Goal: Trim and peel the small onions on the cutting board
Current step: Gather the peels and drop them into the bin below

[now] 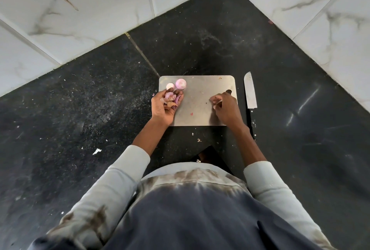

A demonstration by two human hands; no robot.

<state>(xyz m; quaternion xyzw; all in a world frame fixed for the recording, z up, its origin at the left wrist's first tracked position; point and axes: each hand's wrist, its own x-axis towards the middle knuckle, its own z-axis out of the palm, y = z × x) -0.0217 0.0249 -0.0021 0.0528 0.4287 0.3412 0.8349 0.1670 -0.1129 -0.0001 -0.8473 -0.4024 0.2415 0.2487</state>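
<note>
The left hand (165,107) lay palm up at the near-left corner of the cutting board (202,97), its grip curled around a small onion (169,96) together with loose purple and brown skins (175,100). The right hand (225,107) hovered over the right side of the board, its fingertips pinched together on a thin pale scrap (218,102), probably a piece of skin.

Two more onions rested on the far-left corner of the board, just beyond the left fingertips: one pale and cut flat (170,85), one pink-white and peeled (181,84). The knife (250,91) lay unused on the dark counter (100,99), just beside the board's right edge.

Judged from this layout, the task appeared nearly complete. Two onions looked trimmed and peeled. The onion in the left hand was still shedding skin. Small flecks remained on the board and counter.
</note>
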